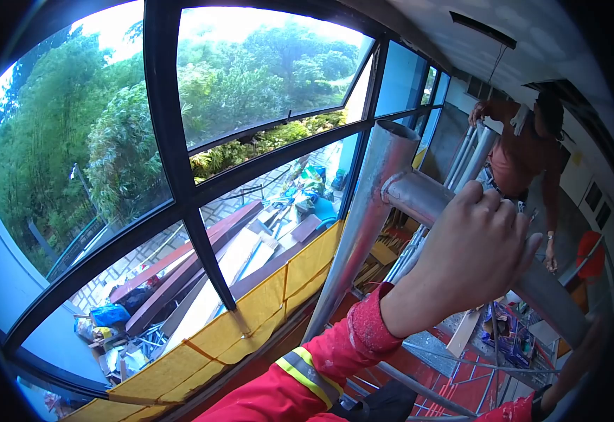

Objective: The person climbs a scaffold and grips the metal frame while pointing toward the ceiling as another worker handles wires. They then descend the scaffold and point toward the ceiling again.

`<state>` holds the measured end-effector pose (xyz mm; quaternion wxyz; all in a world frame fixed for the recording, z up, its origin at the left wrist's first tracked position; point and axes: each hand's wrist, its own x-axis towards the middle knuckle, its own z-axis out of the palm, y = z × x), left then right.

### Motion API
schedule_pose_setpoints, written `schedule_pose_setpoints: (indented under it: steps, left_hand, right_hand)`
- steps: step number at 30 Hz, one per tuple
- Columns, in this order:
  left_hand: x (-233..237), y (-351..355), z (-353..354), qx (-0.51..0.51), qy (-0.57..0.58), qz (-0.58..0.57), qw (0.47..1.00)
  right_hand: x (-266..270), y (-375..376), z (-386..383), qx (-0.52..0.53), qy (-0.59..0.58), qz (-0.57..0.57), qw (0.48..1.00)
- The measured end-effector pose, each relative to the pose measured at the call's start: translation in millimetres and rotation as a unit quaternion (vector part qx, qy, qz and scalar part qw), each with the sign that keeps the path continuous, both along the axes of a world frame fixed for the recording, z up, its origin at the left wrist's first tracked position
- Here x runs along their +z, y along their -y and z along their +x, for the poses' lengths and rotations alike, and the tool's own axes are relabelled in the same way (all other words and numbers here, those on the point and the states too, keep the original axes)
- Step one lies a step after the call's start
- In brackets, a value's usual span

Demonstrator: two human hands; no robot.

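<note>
My left hand (477, 247) is closed over a horizontal grey scaffold tube (419, 197), fingers wrapped across its top, just right of where it joins a vertical tube (363, 218). Its red sleeve with a reflective stripe (307, 373) rises from the bottom centre. My right forearm (576, 366), also red-cuffed, reaches up along the right edge toward the same tube. The right hand itself is lost in the dark rim of the picture.
A large black-framed window (180, 176) fills the left, with trees, stacked planks and debris outside below. Yellow panels (251, 316) line the sill. Another person (525, 155) stands at the upper right, holding upright tubes. Scaffold braces and red flooring (462, 383) lie below.
</note>
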<state>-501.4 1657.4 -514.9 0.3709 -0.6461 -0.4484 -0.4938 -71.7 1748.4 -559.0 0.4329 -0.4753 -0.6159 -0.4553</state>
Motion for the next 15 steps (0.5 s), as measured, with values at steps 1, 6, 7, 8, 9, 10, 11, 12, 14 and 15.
schedule_pose_setpoints:
  steps: [1,6,7,8,9,10,11,12,14,15]
  left_hand:
    - [-0.2,0.0,0.0,0.0,-0.001,0.0,1.0]
    - [-0.6,-0.3,0.5,-0.003,-0.001,-0.003,1.0]
    - [-0.6,-0.5,0.7,-0.003,-0.001,-0.003,1.0]
    - [-0.5,-0.4,0.6,-0.002,-0.002,-0.003,1.0]
    - [-0.3,0.0,0.5,-0.001,-0.004,-0.004,1.0]
    - [-0.3,0.1,0.3,0.0,-0.005,-0.004,1.0]
    - [-0.4,-0.2,0.3,0.0,-0.006,-0.003,1.0]
    - [-0.6,-0.6,0.4,0.001,-0.006,-0.003,1.0]
    - [-0.9,-1.1,-0.5,0.001,-0.005,0.001,1.0]
    - [-0.8,-1.3,-0.5,0.001,-0.004,0.003,1.0]
  right_hand:
    - [3.9,5.4,-14.0,0.034,-0.033,0.003,0.999]
    - [15.1,22.2,-59.2,0.131,-0.119,0.02,0.984]
    - [16.5,24.6,-66.4,0.131,-0.121,0.031,0.983]
    - [17.9,27.1,-73.7,0.13,-0.124,0.042,0.983]
    - [18.7,28.3,-77.5,0.129,-0.126,0.053,0.982]
    - [19.2,29.1,-79.0,0.133,-0.132,0.048,0.981]
    - [19.9,30.0,-79.6,0.138,-0.139,0.043,0.98]
    - [20.1,30.3,-79.8,0.142,-0.145,0.037,0.979]
    - [18.3,27.1,-76.6,0.113,-0.114,0.069,0.985]
    - [17.7,26.0,-75.2,0.098,-0.098,0.085,0.987]
